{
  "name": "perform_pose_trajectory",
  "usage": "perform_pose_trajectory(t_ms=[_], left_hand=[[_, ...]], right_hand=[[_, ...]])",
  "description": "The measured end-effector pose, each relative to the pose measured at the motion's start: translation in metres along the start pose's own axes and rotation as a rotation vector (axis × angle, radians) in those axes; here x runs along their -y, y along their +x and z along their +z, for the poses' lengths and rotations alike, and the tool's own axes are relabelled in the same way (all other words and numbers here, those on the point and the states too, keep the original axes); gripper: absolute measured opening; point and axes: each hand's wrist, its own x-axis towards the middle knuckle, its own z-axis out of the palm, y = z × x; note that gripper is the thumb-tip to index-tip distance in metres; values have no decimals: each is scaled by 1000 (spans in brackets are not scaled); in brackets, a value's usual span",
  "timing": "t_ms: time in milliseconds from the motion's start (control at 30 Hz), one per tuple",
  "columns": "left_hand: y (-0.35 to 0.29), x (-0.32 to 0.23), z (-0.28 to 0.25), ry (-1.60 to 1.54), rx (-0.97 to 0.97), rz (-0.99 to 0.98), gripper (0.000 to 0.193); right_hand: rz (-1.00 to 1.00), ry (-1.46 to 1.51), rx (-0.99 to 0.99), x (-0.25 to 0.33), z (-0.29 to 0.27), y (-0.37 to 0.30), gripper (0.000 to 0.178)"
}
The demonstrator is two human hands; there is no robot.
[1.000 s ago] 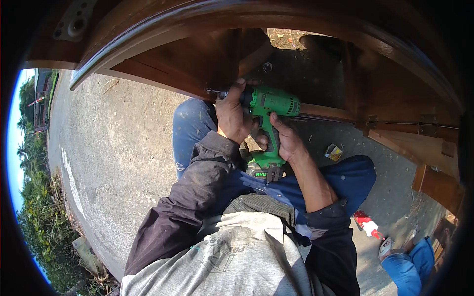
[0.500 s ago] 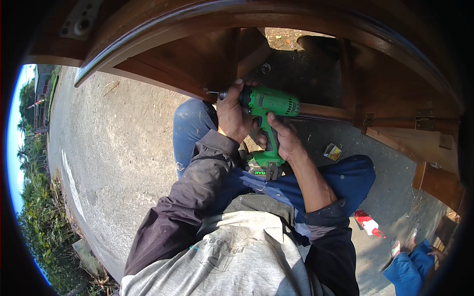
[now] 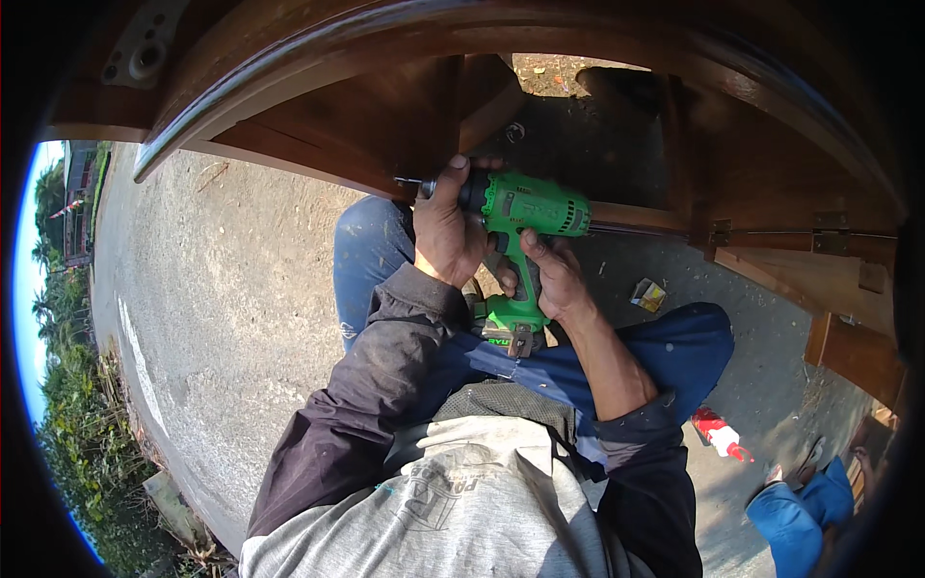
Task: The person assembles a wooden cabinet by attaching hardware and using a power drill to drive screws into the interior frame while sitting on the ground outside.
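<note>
A green cordless drill (image 3: 535, 204) lies level across my lap side, its chuck and bit toward the left. My left hand (image 3: 448, 231) is wrapped round the dark chuck end, thumb on top. The handle is gripped by my right hand (image 3: 556, 277), with its thumb on the near side of the grip. A thin metal bit (image 3: 409, 180) sticks out past my left thumb, close to the edge of a brown wooden panel (image 3: 318, 159). Whether the bit touches the wood I cannot tell. The battery base (image 3: 511, 337) hangs just over my blue trousers.
Varnished wooden furniture (image 3: 540, 27) arches over the far side, with hinges (image 3: 831, 231) and a wooden flap (image 3: 790, 275) at right. On the pavement lie a small yellow packet (image 3: 648, 295) and a red-and-white bottle (image 3: 721, 433). Another person's blue-clothed leg (image 3: 795, 520) shows at lower right.
The drill and both hands have shifted very slightly, the bit a little further left. My grip stays the same. The other person at lower right has moved a little.
</note>
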Motion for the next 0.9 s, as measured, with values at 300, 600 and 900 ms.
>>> perform_pose_trajectory(t_ms=[300,600,900], left_hand=[[1,9,4,39,-24,16,26],[4,9,2,-7,-42,53,22],[0,1,1,-49,8,34,22]], right_hand=[[36,-12,-42,5,-1,-6,37],[-1,-138,-87,9,7,-7,34],[-33,-105,-123,6,14,-8,36]])
